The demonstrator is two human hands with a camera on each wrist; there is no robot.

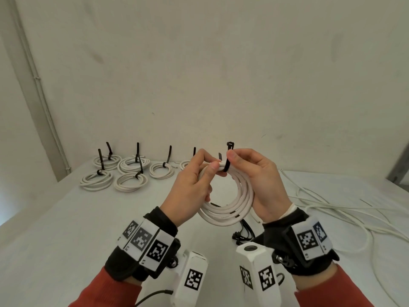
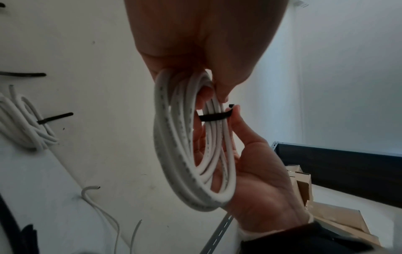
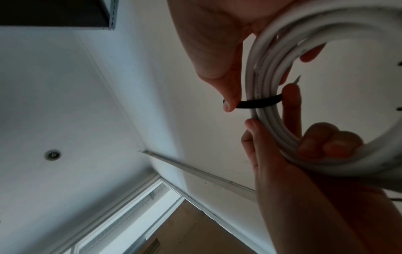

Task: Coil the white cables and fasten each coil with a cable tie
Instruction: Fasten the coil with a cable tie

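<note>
Both hands up on the white round cable coil [image 1: 230,209]
Left hand [image 1: 194,185] grips its top; right hand [image 1: 261,185] pinches the thin black plastic cable tie [image 1: 228,161] looped round it.

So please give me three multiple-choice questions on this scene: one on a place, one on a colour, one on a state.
1. Where do the finished coils lie?
A. far left of the table
B. on the floor
C. in a box

2. What colour is the cable tie on the held coil?
A. white
B. red
C. black

3. How is the held coil kept?
A. lying on the table
B. gripped by both hands
C. hung on a hook

Key: 1 A, they sit by the wall; 2 C, the band is dark; 3 B, left hand and right hand hold it up.
</note>
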